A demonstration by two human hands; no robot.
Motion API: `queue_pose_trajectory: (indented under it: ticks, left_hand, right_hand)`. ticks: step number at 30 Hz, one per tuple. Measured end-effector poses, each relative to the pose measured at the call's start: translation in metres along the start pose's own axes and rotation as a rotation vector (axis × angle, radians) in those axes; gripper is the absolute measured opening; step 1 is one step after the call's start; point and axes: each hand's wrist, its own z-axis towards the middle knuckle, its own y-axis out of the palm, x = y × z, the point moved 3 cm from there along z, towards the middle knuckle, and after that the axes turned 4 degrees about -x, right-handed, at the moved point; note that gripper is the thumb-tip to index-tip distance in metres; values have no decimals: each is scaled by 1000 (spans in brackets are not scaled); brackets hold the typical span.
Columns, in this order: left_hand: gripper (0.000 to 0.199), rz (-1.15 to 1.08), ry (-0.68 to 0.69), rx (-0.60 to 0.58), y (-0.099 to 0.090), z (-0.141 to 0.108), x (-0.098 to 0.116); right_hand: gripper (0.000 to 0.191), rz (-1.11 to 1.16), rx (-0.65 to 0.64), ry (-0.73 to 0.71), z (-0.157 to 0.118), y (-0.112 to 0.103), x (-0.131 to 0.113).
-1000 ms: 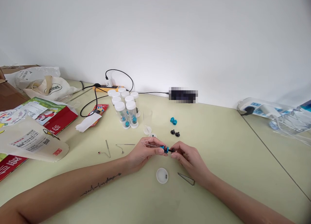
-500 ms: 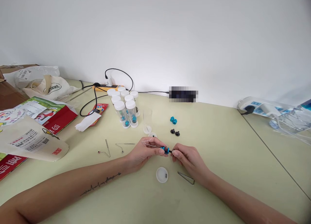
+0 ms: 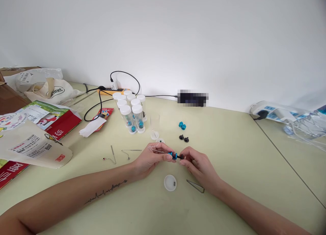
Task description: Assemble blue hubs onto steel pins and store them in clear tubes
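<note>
Pinched between thumb and fingers of my left hand point(image 3: 154, 158) is a small blue metal knob point(image 3: 174, 156). A thin bent wire point(image 3: 153, 148) also runs out from those fingers. My right hand point(image 3: 200, 164) grips the disc-shaped head of a black thumbscrew point(image 3: 181, 157), whose dark shaft meets the blue knob's right end. How deep the shaft sits is hidden. Beyond the hands lie two more blue knobs point(image 3: 183, 127) and two black thumbscrews point(image 3: 186, 139). Closer in are a white cap point(image 3: 168, 183) with tiny dark pieces in it and metal tweezers point(image 3: 195, 186).
Several white-capped clear tubes point(image 3: 139, 118) stand back left, beside an uncapped tube point(image 3: 155, 121). Two bent wire pieces point(image 3: 113, 156) point(image 3: 131, 150) lie left of my hand. A plastic cup point(image 3: 38, 148), a red box point(image 3: 67, 121), a phone point(image 3: 192, 98) and a power strip point(image 3: 272, 112) surround the workspace.
My right fingers have loosened and shifted slightly on the thumbscrew, so its black head now shows more. The left hand keeps the blue knob in nearly the same place.
</note>
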Motion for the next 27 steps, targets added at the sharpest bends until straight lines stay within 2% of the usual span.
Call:
queue_pose_trajectory:
  ticks: [3,7,14,17,23,27]
  left_hand:
    - [16,-2,1,9,1,-1,1]
    - [16,0,4,1,1,-1,2]
    - [16,-5,3,-27,3,-1,2]
    - [16,-8,7,-33,3,-1,1]
    - [17,-2,3,5,2,-1,2]
    - [17,-3,8,5,2,-1,3]
  right_hand:
    - [7,7,34,5,-1,0,1]
    - [6,12,54,-3,-2,0,2]
    - [33,-16,-27,-3,-1,0,0]
    - [38,-29,-47,0,-1,-1,-1]
    - [13,-10,29,19,-2,-1,0]
    - [9,-12,53,17,-2,0,1]
